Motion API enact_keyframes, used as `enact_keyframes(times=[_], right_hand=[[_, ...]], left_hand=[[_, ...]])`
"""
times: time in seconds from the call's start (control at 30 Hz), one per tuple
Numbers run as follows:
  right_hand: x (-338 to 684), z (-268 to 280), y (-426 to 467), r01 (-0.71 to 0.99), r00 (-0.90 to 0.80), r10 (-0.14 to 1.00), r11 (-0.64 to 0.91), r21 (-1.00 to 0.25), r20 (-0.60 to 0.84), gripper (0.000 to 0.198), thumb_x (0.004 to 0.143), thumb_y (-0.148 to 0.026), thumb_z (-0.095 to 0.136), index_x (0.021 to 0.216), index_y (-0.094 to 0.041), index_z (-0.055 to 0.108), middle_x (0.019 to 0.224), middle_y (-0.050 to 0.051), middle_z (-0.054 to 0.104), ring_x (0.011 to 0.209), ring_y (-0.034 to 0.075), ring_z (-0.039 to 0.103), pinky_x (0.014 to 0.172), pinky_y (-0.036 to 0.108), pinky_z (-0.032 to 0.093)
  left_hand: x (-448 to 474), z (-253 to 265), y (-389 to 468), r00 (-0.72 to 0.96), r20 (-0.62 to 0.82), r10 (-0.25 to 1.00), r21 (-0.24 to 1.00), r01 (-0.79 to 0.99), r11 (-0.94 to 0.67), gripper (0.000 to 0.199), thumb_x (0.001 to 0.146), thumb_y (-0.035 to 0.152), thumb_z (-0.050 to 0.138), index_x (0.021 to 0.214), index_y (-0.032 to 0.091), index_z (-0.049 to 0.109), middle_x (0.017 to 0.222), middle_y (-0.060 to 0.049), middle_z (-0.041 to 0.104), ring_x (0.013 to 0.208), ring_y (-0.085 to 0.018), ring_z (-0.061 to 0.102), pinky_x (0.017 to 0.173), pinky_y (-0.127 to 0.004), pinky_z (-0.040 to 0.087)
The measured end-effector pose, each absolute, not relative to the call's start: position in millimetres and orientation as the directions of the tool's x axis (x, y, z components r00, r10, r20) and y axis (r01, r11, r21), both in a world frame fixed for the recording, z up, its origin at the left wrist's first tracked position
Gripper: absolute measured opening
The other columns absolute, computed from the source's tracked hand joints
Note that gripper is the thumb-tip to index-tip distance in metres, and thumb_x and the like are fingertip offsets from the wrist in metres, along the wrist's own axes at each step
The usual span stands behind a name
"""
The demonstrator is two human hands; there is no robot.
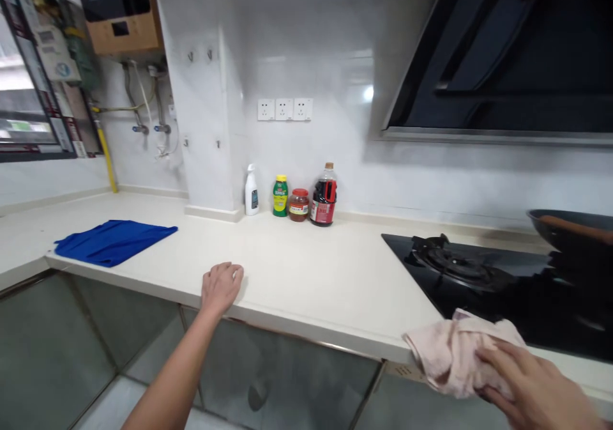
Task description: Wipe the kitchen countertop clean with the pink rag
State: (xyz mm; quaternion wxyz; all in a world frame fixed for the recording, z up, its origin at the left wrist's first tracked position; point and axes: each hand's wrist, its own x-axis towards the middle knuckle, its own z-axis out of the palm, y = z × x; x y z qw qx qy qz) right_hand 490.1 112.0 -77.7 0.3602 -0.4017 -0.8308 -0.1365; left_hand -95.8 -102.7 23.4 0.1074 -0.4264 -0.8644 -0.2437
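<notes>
My right hand (536, 379) grips a bunched, pale pink cloth (460, 353) at the counter's front edge, by the near left corner of the stove. The cloth's lower folds hang over the edge. My left hand (222, 287) rests on the white countertop (306, 276) close to the front edge, fingers curled in and nothing seen in them. A blue cloth (112, 241) lies spread on the counter to its left.
Against the wall stand a white spray bottle (251, 191), a green bottle with yellow cap (280, 197), a red-lidded jar (299, 206) and a large dark sauce bottle (324, 197). On the black gas stove (416, 267) sits a wok (565, 229). A range hood (507, 59) slants above.
</notes>
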Motion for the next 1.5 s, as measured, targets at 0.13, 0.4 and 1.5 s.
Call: enact_keyframes(times=[0.13, 0.4, 1.5], right_hand=[[377.1, -65.2, 73.1, 0.629, -0.584, 0.489, 0.777, -0.019, 0.648, 0.034, 0.072, -0.038, 0.067, 0.105, -0.03, 0.073, 0.124, 0.015, 0.064, 0.107, 0.038, 0.059, 0.087, 0.051, 0.049], [129.1, -12.1, -40.2, 0.322, -0.752, 0.335, 0.938, -0.128, 0.568, 0.043, 0.068, -0.011, 0.075, 0.107, -0.026, 0.064, 0.13, 0.01, 0.058, 0.113, 0.031, 0.052, 0.092, 0.043, 0.044], [252.4, -77.7, 106.5, 0.416, -0.7, 0.479, 0.876, -0.243, 0.53, 0.055, 0.092, -0.069, 0.044, 0.131, -0.038, 0.067, 0.143, 0.004, 0.06, 0.134, 0.035, 0.053, 0.111, 0.06, 0.042]], left_hand=[[-95.3, 22.4, -105.0, -0.612, 0.41, 0.677, 0.394, 0.788, 0.473, 0.043, 0.101, 0.041, 0.037, 0.118, 0.027, 0.074, 0.14, -0.007, 0.064, 0.136, -0.027, 0.05, 0.114, -0.045, 0.033], [-107.2, 22.0, -111.3, -0.621, 0.386, 0.682, 0.594, 0.733, 0.331, 0.043, 0.1, 0.043, 0.036, 0.118, 0.029, 0.073, 0.14, -0.002, 0.066, 0.136, -0.025, 0.051, 0.116, -0.045, 0.035], [49.9, -0.2, -83.7, -0.33, 0.332, 0.884, 0.446, 0.88, 0.161, 0.066, 0.083, 0.062, 0.068, 0.145, 0.041, 0.055, 0.169, -0.011, 0.026, 0.154, -0.051, 0.012, 0.118, -0.076, 0.008]])
